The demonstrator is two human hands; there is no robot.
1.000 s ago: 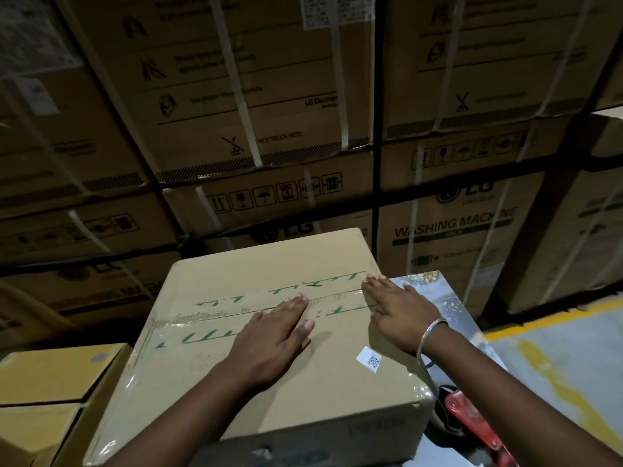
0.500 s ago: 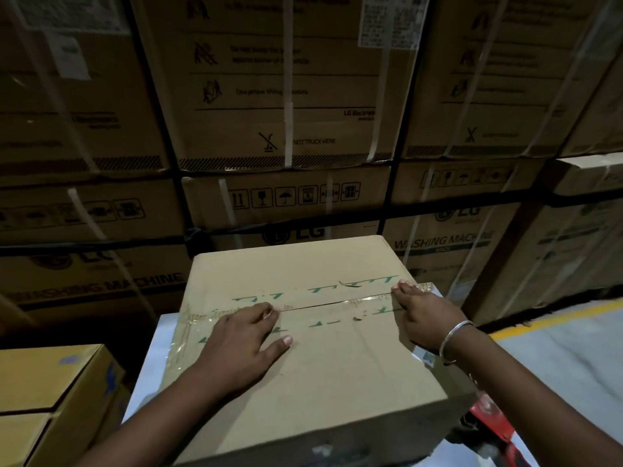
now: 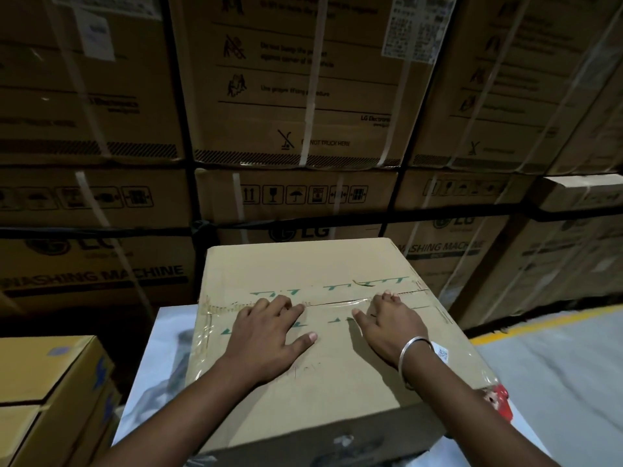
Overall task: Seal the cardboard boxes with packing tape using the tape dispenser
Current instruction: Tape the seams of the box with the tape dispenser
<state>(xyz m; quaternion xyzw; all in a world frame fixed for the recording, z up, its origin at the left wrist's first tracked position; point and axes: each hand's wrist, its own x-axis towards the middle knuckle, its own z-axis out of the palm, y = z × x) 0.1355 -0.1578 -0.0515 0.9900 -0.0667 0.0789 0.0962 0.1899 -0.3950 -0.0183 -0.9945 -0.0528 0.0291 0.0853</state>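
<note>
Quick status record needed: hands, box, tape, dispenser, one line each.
left hand: flat on the box top, fingers spread over the tape
right hand: flat on the box top, fingertips at the seam
box: flaps closed, on a white surface
tape: clear strip along the centre seam, wrinkled at the left edge
dispenser: red part showing by the right forearm, not held

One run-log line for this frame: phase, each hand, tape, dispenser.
phase: pressing tape flat | left hand: flat on cardboard box | right hand: flat on clear tape along seam | red tape dispenser: beside box, unheld
</note>
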